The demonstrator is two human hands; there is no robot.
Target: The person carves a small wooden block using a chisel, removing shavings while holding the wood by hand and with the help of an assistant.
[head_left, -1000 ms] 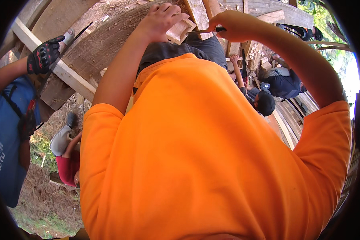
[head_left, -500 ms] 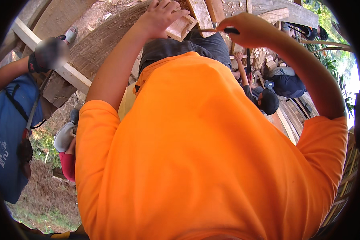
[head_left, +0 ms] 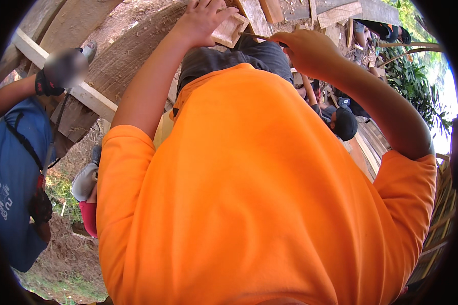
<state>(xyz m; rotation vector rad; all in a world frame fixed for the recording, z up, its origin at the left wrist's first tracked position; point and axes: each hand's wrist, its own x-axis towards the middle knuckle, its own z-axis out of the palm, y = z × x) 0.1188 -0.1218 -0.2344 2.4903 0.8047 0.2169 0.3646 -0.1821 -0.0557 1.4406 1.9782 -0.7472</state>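
Observation:
At the top centre my left hand [head_left: 203,23] grips a pale wooden block [head_left: 223,33], its thumb laid across the upper edge. A shallow hollow with raised edges is cut into the block. My right hand [head_left: 310,51] is closed round the dark handle of a slim-bladed carving tool [head_left: 257,36], mostly hidden in the fist. The blade points left, and its tip is at the right edge of the block's hollow. Just beyond the block lies a pale plank [head_left: 254,18]. My dark-trousered lap [head_left: 213,61] is right below the block.
Large weathered timbers [head_left: 132,61] lie to the left. A person in a blue shirt [head_left: 20,152] stands there beside a pale wooden bar [head_left: 94,99], holding a long tool. On the right, another person in a dark cap [head_left: 345,124] is near stacked boards. Wood offcuts [head_left: 341,14] lie at the upper right.
My right hand has moved left and slightly down, bringing the blade tip to the block's hollow. My left hand stays on the block. The person in blue has shifted slightly.

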